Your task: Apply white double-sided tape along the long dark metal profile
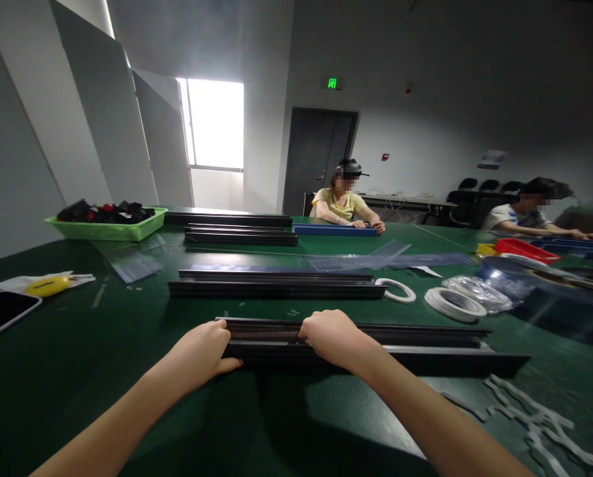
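A long black channel-shaped profile [455, 364] lies crosswise in front of me on the green table. My left hand [204, 350] grips its left end, thumb on the near wall and fingers over the far side. Farther right along the same profile, my right hand [330, 336] is closed, its fingertips down in the channel. Whatever those fingertips may pinch is hidden. A pale strip [432, 348] shows inside the channel to the right of that hand. Just beyond lies another pair of black profiles [276, 289], untouched.
White tape rolls [455, 304] and a plastic-wrapped bundle [478, 291] sit at right. Crumpled pale strips [529, 414] lie near right. At left are a phone [5, 315], a yellow tool [48, 285] and a green basket [102, 228] of black items. Two people work across the table.
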Demonstrator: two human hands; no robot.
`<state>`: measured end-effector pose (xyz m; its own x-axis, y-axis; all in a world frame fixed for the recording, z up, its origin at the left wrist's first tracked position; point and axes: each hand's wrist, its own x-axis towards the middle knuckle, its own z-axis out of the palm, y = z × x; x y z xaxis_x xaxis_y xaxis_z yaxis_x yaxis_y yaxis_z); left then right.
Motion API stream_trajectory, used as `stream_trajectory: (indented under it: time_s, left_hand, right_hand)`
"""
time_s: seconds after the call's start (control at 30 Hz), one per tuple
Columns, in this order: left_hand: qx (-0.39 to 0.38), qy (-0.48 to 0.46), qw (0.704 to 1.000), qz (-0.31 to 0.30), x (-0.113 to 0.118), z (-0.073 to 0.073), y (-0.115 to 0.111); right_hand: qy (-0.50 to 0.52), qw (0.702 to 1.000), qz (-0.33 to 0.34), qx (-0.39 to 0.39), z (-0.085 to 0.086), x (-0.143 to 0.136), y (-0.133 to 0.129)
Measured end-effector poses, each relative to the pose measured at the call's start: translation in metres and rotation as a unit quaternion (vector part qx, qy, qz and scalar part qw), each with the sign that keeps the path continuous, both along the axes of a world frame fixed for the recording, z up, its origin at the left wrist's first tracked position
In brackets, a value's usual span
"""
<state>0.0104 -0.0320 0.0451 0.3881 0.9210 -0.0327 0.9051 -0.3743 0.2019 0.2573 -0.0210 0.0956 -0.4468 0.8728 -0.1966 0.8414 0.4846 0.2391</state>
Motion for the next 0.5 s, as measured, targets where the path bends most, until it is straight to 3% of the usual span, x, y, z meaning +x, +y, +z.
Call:
stream_trajectory:
  time_s: [0.5]
  left_hand:
    - [0.016, 0.016, 1.0, -0.015, 0.0041, 0.0017, -0.0023]
  right_hand:
    - [0.003, 1.0, 0.001, -0.001, -0.0012, 0.0003, 0.0011]
